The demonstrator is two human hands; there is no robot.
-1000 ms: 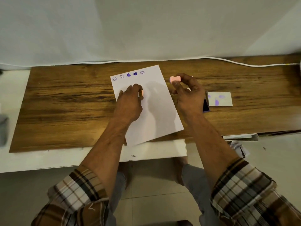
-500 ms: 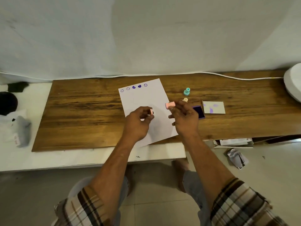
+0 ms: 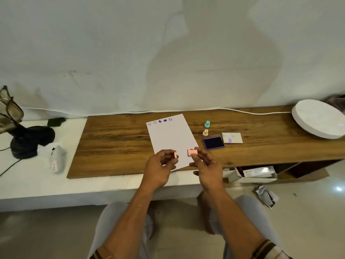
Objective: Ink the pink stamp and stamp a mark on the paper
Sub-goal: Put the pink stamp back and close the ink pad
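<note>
My right hand [image 3: 206, 166] pinches the pink stamp [image 3: 192, 152] between thumb and forefinger, lying sideways above the near right corner of the white paper [image 3: 171, 139]. A small pink cap [image 3: 175, 155] sits in the fingertips of my left hand [image 3: 160, 165], a short gap left of the stamp. The paper lies on the wooden board [image 3: 115, 143] and carries a row of purple marks along its far edge. The purple ink pad [image 3: 213, 143] lies open just right of the paper, beyond my right hand.
A teal stamp [image 3: 207, 124] and a cream stamp [image 3: 205, 132] stand behind the ink pad. Its lid [image 3: 232, 137] with purple smudges lies to the right. A white round disc [image 3: 317, 120] sits far right, a black lamp base [image 3: 28, 139] far left.
Both hands have drawn back toward the near edge of the paper, each keeping its pink piece, and stay slightly apart. The camera has lifted, showing more of the wall and desk.
</note>
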